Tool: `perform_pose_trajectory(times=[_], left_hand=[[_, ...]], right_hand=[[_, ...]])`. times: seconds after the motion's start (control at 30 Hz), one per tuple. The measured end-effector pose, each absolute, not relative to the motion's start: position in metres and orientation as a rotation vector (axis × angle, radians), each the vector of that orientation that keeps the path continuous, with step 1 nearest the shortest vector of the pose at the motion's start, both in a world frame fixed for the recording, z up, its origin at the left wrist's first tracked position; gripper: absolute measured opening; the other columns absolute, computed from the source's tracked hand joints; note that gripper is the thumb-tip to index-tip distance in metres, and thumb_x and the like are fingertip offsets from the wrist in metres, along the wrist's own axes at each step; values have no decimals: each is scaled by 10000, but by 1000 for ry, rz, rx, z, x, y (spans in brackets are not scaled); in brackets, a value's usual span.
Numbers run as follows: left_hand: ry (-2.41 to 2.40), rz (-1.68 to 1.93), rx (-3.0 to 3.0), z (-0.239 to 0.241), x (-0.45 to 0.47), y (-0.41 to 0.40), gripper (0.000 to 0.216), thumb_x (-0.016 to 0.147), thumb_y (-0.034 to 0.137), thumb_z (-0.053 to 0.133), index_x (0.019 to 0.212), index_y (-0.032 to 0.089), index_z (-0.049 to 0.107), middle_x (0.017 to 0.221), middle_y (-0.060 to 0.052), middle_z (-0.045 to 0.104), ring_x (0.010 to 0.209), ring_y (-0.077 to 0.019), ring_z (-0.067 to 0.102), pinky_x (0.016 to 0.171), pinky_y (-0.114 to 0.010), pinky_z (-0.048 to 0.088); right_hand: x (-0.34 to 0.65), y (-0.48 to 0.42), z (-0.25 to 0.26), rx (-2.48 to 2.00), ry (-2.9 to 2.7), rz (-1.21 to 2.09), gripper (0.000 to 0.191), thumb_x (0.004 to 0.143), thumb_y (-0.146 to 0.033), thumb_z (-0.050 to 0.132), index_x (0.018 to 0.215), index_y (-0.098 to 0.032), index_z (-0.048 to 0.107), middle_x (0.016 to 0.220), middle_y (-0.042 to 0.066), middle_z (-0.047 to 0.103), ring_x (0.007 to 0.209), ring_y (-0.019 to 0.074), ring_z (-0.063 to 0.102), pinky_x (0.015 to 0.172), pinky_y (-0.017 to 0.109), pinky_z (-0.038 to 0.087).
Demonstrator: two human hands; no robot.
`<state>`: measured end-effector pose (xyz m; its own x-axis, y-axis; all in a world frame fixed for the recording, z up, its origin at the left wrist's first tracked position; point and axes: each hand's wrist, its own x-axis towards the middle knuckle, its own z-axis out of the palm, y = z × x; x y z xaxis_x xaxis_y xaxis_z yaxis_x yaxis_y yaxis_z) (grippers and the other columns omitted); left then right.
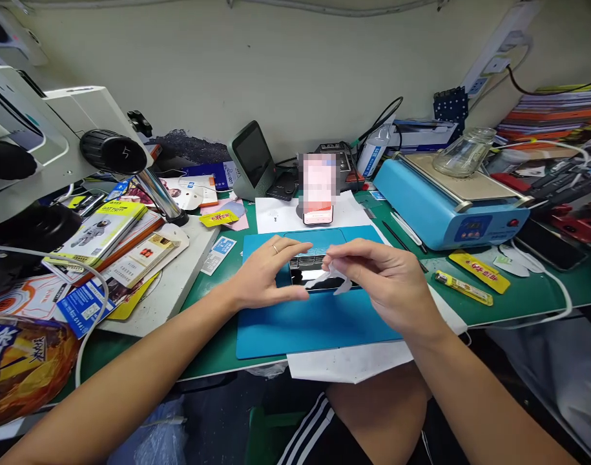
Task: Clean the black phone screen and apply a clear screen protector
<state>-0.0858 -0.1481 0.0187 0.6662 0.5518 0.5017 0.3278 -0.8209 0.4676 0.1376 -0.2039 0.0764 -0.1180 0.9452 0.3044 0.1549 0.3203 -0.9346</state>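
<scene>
A black phone-sized panel [300,276] with a glossy, reflective face lies on the blue mat [276,332]. My left hand [261,271], a ring on one finger, rests at the panel's left end with fingers stretched out and the thumb apart along the near side. Over the panel's right part, my right hand [389,278] pinches a crumpled white wipe [341,281] between thumb and fingers. The wipe hangs down over the glossy face; whether it touches cannot be told. My right hand hides the panel's right end.
Behind the mat stands a lit phone [319,210]. A blue heating plate [421,200] carrying a glass jar [464,152] sits at right. A microscope [111,148] overhangs piled boxes [101,229] at left. A yellow-handled cutter [464,288] lies right of the mat.
</scene>
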Motion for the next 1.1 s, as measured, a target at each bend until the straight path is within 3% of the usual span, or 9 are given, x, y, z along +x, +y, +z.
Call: perform_pose_trajectory(times=[0.07,0.2,0.37,0.47,0.53,0.67,0.8,0.93,1.1], left_hand=[[614,974,2584,20,-84,-149,708,898,693,574,1382,179,535,1255,-147,663,1068,-283,610,922,-427,488],[621,971,2615,22,-82,-150,237,1033,337,486,1081,201,673,1018,-82,746,874,-198,631,815,-361,488],[798,1070,2511,22,-82,-152,258,1028,276,420,881,204,618,819,-55,710,754,-178,594,736,-341,475],[826,1072,2460,23,-82,-153,277,1039,319,390,880,205,587,835,-57,691,764,-182,588,734,-336,475],[793,1024,2475,24,-81,-154,262,1014,433,479,974,201,595,925,-67,699,833,-198,603,772,-344,482],[756,975,2565,23,-79,-154,562,848,618,695,1194,193,570,1064,-83,690,934,-231,609,830,-362,493],[796,1029,2643,18,-78,-151,202,992,354,547,1081,191,627,914,-58,698,814,-196,592,766,-340,475],[903,1044,2638,15,-80,-149,230,1022,250,444,949,205,657,813,-47,695,732,-184,564,711,-328,458],[950,1161,2521,16,-81,-151,185,1015,221,459,1002,197,641,879,-49,723,775,-179,596,716,-313,466]], right_hand=[[124,-203,73,-1022,-1436,968,100,849,-305,760,933,-267,801,893,17,795,828,193,747,800,350,620],[113,-199,66,-1091,-1322,939,128,852,-320,754,950,-245,785,929,31,794,857,206,743,787,354,613],[125,-193,55,-1202,-1309,923,205,849,-350,749,1010,-224,762,985,59,789,903,231,732,793,378,606],[131,-190,52,-1233,-1331,907,242,840,-364,757,1028,-212,755,955,62,782,872,230,727,769,377,603],[129,-189,52,-1234,-1326,888,237,834,-370,762,1007,-209,757,914,55,775,824,219,721,745,369,600],[116,-191,57,-1198,-1337,885,198,844,-360,749,988,-225,764,906,45,769,791,202,713,725,355,601],[107,-192,61,-1164,-1347,838,157,862,-331,724,979,-237,771,920,39,765,810,198,710,758,356,601],[111,-191,58,-1198,-1328,788,139,860,-321,718,958,-236,769,908,42,761,811,206,702,767,370,601],[120,-191,53,-1199,-1296,824,156,863,-340,719,980,-244,759,895,36,740,778,193,686,704,349,607]])
